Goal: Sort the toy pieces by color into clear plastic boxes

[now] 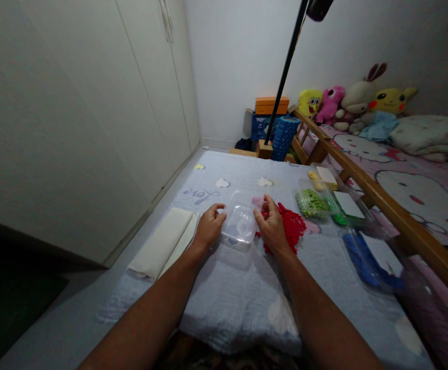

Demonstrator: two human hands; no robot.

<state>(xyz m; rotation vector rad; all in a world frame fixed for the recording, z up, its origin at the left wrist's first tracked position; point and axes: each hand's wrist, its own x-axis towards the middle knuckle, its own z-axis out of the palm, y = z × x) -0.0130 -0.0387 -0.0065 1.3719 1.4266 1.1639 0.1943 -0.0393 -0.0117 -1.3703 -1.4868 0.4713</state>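
Between my hands is a clear plastic container (239,221), held by its two sides over the pale blue cloth. My left hand (209,224) grips its left edge with fingers and thumb. On the opposite edge, my right hand (273,226) pinches the rim between thumb and fingers. I see no contents inside the container; the cloth shows through it. A heap of red crocheted or felt-like pieces (293,227) lies just right of the container, partly behind my right hand. Left of my left hand rests a folded cream cloth (162,241).
Along the right side stand clear boxes holding green pieces (311,203), blue pieces (366,259) and yellow pieces (316,181). A wooden bed rail (347,169) runs beyond them. White wardrobe doors (92,103) rise at the left. A black pole (285,77) stands at the far edge.
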